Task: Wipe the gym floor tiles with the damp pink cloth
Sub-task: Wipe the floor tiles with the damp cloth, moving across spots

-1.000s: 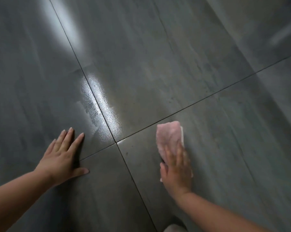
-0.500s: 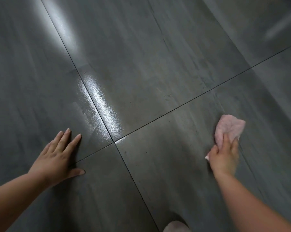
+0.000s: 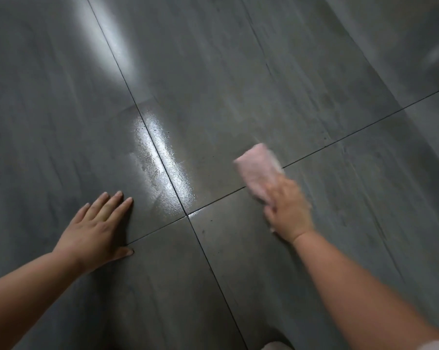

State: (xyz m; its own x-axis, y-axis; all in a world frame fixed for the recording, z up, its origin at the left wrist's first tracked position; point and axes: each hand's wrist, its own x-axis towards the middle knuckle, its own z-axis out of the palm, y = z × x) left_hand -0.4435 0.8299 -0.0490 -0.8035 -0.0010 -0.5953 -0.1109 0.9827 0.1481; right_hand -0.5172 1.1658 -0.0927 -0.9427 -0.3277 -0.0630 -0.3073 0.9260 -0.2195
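Note:
The folded pink cloth (image 3: 257, 170) lies flat on the dark grey floor tiles (image 3: 238, 72), across the grout line right of the four-tile corner. My right hand (image 3: 288, 210) presses on its near end, fingers laid over it; both are motion-blurred. My left hand (image 3: 97, 228) rests flat on the tile to the left, fingers spread and straight, thumb out toward the grout line. A wet, shiny streak (image 3: 160, 162) runs along the grout line between the two hands.
Dark grout lines cross at a corner (image 3: 187, 215) between my hands. A pale bit of clothing (image 3: 276, 346) shows at the bottom edge. Bare tile stretches away on all sides.
My right hand has swept the cloth back to the left and farther away, from the right tile onto the grout line. The left hand has stayed planted.

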